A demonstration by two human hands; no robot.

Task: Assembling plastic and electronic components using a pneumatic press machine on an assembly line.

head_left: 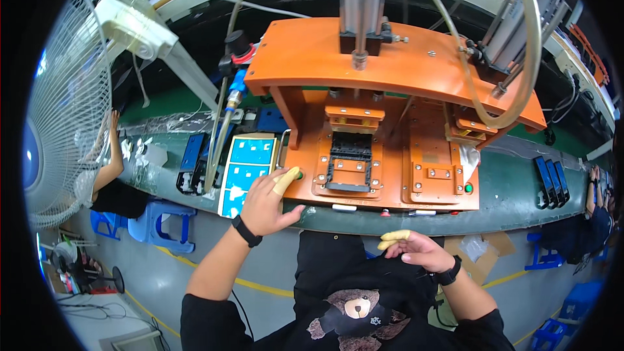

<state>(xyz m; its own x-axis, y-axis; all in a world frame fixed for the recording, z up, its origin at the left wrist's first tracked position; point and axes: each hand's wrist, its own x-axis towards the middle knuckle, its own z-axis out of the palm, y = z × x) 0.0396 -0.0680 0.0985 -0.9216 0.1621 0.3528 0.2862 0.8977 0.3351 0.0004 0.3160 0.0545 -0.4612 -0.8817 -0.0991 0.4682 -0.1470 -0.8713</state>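
My left hand (265,203) reaches to the left front corner of an orange press (390,58). A finger in a yellow finger cot rests on or just over a green button (299,175); the thumb stands apart, and the palm holds nothing. Right of that hand, a black rectangular plastic frame (350,168) sits in the press's left fixture, under the raised orange press head (354,117). My right hand (419,249) hovers above my lap, in front of the bench, fingers loosely bent, two of them in yellow cots, nothing held. Nearest it is the right fixture (434,174), with another green button (468,188).
Left of the press lies a board with blue sheets (247,162), beside black-and-blue parts (190,159). More such parts (551,182) stand at the bench's right. A fan (71,110) is at far left. Air hoses (530,45) loop over the press. Other people's arms (112,162) show at both sides.
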